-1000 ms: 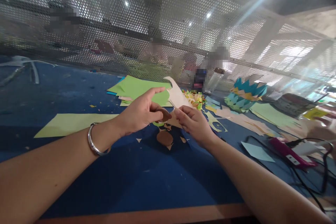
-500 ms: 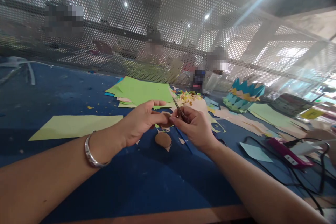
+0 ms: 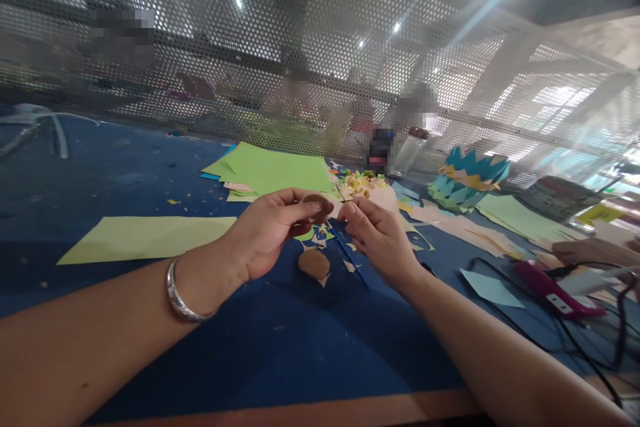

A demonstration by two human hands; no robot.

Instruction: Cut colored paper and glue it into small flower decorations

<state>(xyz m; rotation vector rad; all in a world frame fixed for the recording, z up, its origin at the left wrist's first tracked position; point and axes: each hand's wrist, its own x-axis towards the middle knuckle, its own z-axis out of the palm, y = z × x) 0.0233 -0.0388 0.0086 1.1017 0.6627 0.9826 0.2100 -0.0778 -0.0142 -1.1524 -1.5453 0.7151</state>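
My left hand (image 3: pixel 273 230), with a silver bangle at the wrist, pinches a round brown cardboard disc (image 3: pixel 317 209) between thumb and fingers. Just right of it, my right hand (image 3: pixel 377 233) is closed on a thin dark pointed tool (image 3: pixel 341 194); its tip pokes up past the fingers and the rest is hidden. Below the hands a second brown cardboard disc (image 3: pixel 314 264) lies on the blue table (image 3: pixel 280 347), with a paper scrap under its edge. A thin blue stick (image 3: pixel 350 257) lies beside my right hand.
Green paper sheets (image 3: pixel 280 170) are stacked behind my hands, near a pile of small colourful paper pieces (image 3: pixel 364 181). A folded-paper basket (image 3: pixel 465 180), a purple power strip (image 3: pixel 557 290) with cables and another person's hand (image 3: pixel 595 253) are at right. A perforated metal screen (image 3: pixel 210 47) stands behind.
My left hand has turned, with its thumb now over the disc. My right hand has drawn slightly away to the right, and less of the tool shows.
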